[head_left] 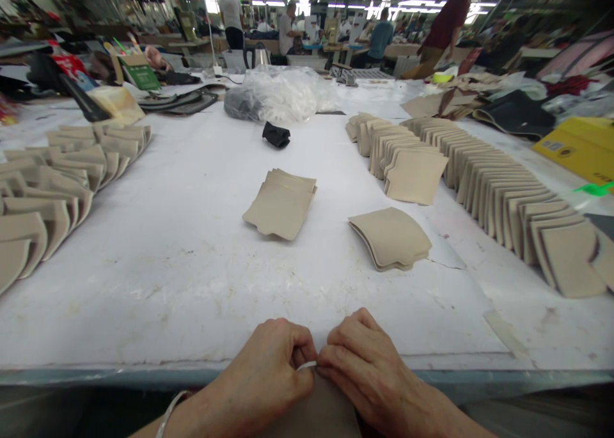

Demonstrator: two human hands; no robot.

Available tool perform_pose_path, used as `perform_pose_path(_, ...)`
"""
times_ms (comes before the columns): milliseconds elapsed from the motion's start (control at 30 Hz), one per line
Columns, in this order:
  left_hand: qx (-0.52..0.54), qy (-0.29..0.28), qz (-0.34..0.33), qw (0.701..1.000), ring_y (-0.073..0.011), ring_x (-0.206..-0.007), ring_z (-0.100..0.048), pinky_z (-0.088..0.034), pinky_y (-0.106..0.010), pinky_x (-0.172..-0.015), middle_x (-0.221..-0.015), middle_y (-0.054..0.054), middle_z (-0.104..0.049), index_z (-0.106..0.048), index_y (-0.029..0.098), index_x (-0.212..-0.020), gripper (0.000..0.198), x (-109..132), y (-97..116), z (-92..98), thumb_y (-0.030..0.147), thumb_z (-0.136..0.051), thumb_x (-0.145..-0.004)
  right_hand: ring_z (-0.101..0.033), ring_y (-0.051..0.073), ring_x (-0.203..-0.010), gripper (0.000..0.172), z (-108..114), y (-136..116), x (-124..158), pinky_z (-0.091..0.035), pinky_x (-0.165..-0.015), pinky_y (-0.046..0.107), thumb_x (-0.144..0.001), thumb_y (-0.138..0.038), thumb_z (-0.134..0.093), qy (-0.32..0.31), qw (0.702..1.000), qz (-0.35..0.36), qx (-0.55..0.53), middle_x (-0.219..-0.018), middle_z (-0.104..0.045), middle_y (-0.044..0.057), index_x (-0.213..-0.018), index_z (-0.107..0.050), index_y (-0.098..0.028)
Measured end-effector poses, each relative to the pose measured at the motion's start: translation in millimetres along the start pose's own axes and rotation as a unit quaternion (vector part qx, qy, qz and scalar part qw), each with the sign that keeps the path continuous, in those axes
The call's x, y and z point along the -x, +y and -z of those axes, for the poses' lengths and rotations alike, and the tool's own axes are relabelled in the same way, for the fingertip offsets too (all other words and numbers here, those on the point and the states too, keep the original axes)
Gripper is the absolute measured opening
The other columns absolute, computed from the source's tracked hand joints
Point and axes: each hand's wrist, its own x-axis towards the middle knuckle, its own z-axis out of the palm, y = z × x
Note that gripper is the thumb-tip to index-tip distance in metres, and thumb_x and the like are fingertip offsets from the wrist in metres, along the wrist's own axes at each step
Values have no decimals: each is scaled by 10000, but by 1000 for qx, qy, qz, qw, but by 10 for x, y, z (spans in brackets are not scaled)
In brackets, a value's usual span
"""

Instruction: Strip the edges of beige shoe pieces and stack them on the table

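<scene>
At the table's near edge, my left hand [275,364] and my right hand [362,361] are side by side, fingers pinched on the top edge of a beige piece [319,412]. A thin whitish strip [307,365] shows between the fingertips. The lower part of the piece runs out of the picture. Beyond the hands lie two small stacks of beige pieces, one near the middle [282,203] and one to the right [393,236].
Overlapping rows of beige pieces stand at the left [57,182] and right [508,195]. Farther back are a black object [276,135], a plastic bag [283,96] and a yellow box [580,147]. Several people are in the background.
</scene>
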Motion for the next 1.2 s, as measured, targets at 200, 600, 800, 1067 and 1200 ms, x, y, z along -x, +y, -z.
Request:
perform_pose_path(200, 1, 8, 2, 1000, -101, -541, -411, -243, -208, -471, -533, 56, -465, -637, 164, -643, 167, -18, -17, -21, 156, -477, -598, -414, 161, -664, 331, -13, 35, 15, -254, -692, 329, -1036, -139, -341, -16, 999, 16, 44, -728, -502, 14, -799, -571, -152)
perform_pose_path(600, -17, 32, 15, 999, -115, -568, -446, -271, -213, -506, -551, 34, -509, -623, 155, -615, 153, -25, -2, -64, 150, -470, -607, -403, 183, -700, 305, 14, 56, 57, -257, -719, 365, -1032, -119, -283, -100, 990, 31, 90, -785, -518, 29, -893, -552, -150)
perform_pose_path(800, 32, -28, -6, 999, -113, -585, -442, -286, -211, -521, -580, 39, -518, -664, 144, -688, 193, -7, 33, 20, 162, -479, -636, -393, 179, -664, 301, 100, 37, -29, -277, -676, 342, -1000, -81, -327, -104, 986, 74, 108, -746, -495, 29, -831, -572, -130)
perform_pose_path(1067, 78, -126, -30, 988, -96, -573, -373, -276, -212, -528, -567, 51, -451, -658, 129, -669, 179, -84, 69, 296, 220, -515, -725, -425, 180, -620, 301, 101, 15, -32, -286, -605, 337, -998, -104, -345, -52, 987, 93, 122, -686, -513, 27, -818, -584, -139)
perform_pose_path(1200, 91, -107, -5, 990, -82, -521, -339, -233, -207, -477, -527, 59, -432, -676, 124, -670, 194, -16, 117, 290, 213, -515, -731, -488, 150, -550, 298, -40, -93, 89, -295, -531, 304, -1000, -162, -439, 42, 990, -43, 130, -619, -531, 1, -719, -534, -183)
